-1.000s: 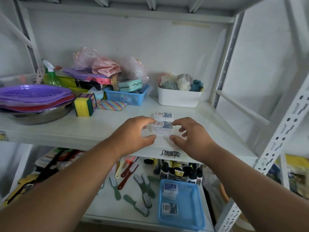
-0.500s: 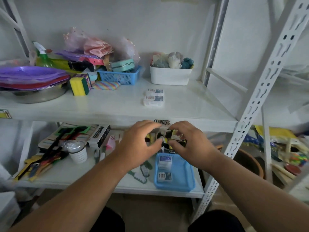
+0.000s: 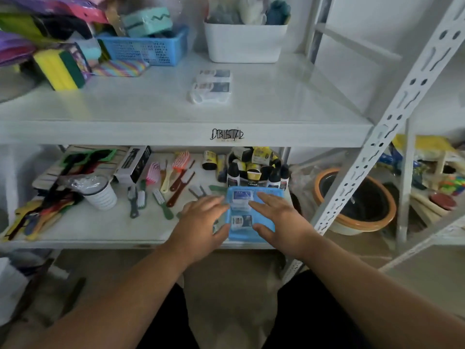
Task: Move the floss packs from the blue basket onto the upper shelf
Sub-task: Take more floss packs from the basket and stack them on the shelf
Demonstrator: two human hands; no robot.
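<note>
**A:** Nearest the lower shelf's (image 3: 105, 230) front edge, what are the hands doing?

**B:** Both hover at the blue basket (image 3: 254, 234), which sits at the front right corner of that shelf. The left hand (image 3: 201, 222) is over its left rim, fingers loosely spread and thumb apart; the right hand (image 3: 279, 220) is over its right half, fingers also spread. Neither is pinching anything that I can see.

**A:** And the floss packs?

**B:** Two lie in the basket between the hands: the near floss pack (image 3: 241, 221) by the thumbs, the far floss pack (image 3: 242, 199) towards the back rim. Further up, two placed floss packs (image 3: 211, 86) lie touching, one behind the other, near the middle of the upper shelf (image 3: 151, 109).

**A:** So how far along?

**B:** About halfway, I judge: two up, two left, and the step in hand looks like reaching for the remaining pair.

**A:** Room to move?

**B:** Tight below. Dark bottles (image 3: 254, 172) crowd just behind the basket, brushes (image 3: 161, 197) lie to its left, and the upright post (image 3: 352, 185) rises just right of it. The upper shelf's front lip overhangs the path, so the hands must come out forward before rising. Above, there is open surface around the placed pair, well clear of the white bin (image 3: 245, 42) and the mesh basket (image 3: 146, 50) at the back.
</note>
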